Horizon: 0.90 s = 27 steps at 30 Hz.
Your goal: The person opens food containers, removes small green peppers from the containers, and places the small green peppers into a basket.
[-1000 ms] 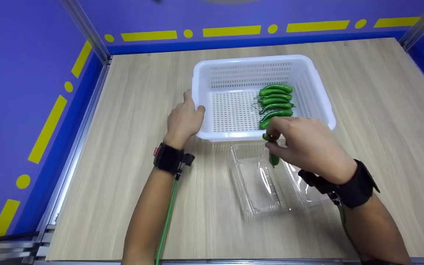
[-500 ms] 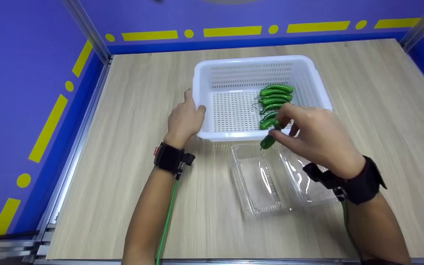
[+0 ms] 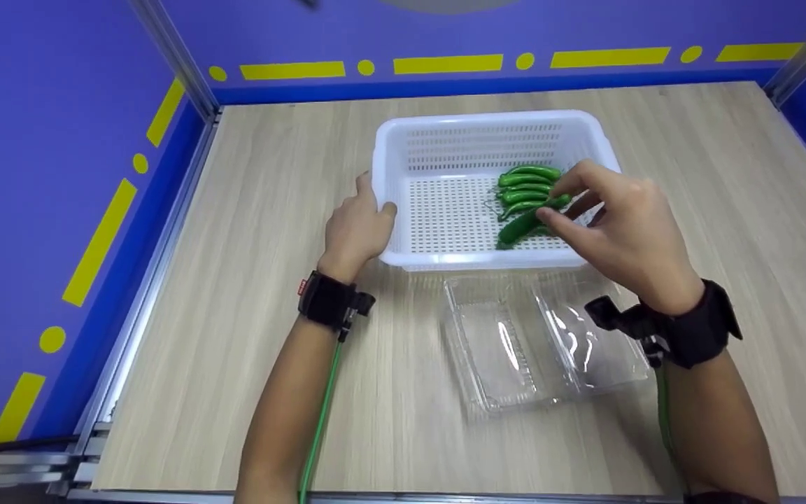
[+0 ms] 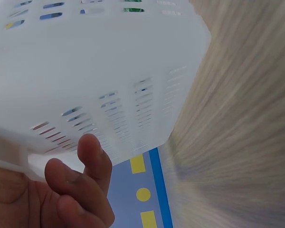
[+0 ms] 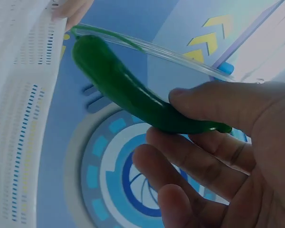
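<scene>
Pinched pepper (image 3: 523, 222) left of right hand (image 3: 620, 227), seemingly

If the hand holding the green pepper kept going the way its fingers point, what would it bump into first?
Probably the row of green chili peppers lying in the white slotted plastic basket. The right hand pinches one long green pepper above them; its height over them is unclear.
</scene>
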Each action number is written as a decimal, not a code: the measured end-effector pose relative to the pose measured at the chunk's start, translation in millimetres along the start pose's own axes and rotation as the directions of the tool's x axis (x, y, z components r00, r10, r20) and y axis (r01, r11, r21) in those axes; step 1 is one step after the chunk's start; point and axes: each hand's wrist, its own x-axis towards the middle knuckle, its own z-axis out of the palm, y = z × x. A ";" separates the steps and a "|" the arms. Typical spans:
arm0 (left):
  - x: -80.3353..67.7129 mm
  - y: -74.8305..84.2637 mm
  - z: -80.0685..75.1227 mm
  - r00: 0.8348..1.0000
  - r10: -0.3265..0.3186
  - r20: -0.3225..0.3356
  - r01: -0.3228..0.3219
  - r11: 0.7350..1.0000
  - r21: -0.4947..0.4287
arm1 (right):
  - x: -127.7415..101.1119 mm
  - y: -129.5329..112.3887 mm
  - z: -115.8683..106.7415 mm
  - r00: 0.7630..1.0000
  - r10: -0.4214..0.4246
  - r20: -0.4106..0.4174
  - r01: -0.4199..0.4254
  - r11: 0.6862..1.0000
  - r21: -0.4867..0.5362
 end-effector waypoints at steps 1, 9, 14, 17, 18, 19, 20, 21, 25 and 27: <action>0.2 0.1 0.4 1.000 0.002 0.000 -0.002 1.000 -0.003 | 1.8 2.2 0.6 1.000 0.005 0.001 -0.005 1.000 -0.002; -0.9 0.7 -1.8 1.000 -0.001 0.004 0.001 1.000 -0.010 | 19.4 18.8 2.8 0.996 0.064 0.062 -0.062 0.997 -0.034; -0.5 0.2 -0.6 1.000 0.005 0.010 -0.005 1.000 -0.004 | 25.5 29.8 6.6 0.988 0.095 0.124 -0.089 0.995 -0.048; 0.1 -0.5 0.4 1.000 0.005 0.008 -0.005 1.000 0.000 | 28.7 35.7 9.5 0.978 0.122 0.168 -0.113 0.992 -0.064; 0.2 -0.6 0.6 1.000 0.004 0.007 -0.004 1.000 0.000 | 29.7 37.8 10.5 0.975 0.128 0.183 -0.117 0.991 -0.069; 0.1 -0.6 0.7 1.000 0.003 0.006 -0.003 1.000 0.001 | 30.8 40.0 11.4 0.971 0.135 0.199 -0.122 0.990 -0.076; 0.1 -0.5 0.9 1.000 0.002 0.006 -0.002 1.000 -0.001 | 31.6 42.2 12.2 0.967 0.140 0.215 -0.124 0.989 -0.084; 0.1 -0.3 1.0 1.000 0.003 0.004 -0.003 1.000 -0.003 | 32.4 44.5 12.9 0.963 0.143 0.229 -0.125 0.988 -0.095; -0.2 0.6 0.7 1.000 0.002 0.002 -0.002 1.000 -0.010 | 34.7 53.2 15.3 0.944 0.169 0.283 -0.139 0.983 -0.123; -0.4 0.9 0.4 1.000 0.001 0.000 -0.001 1.000 -0.013 | 36.2 58.0 17.4 0.936 0.175 0.305 -0.141 0.981 -0.131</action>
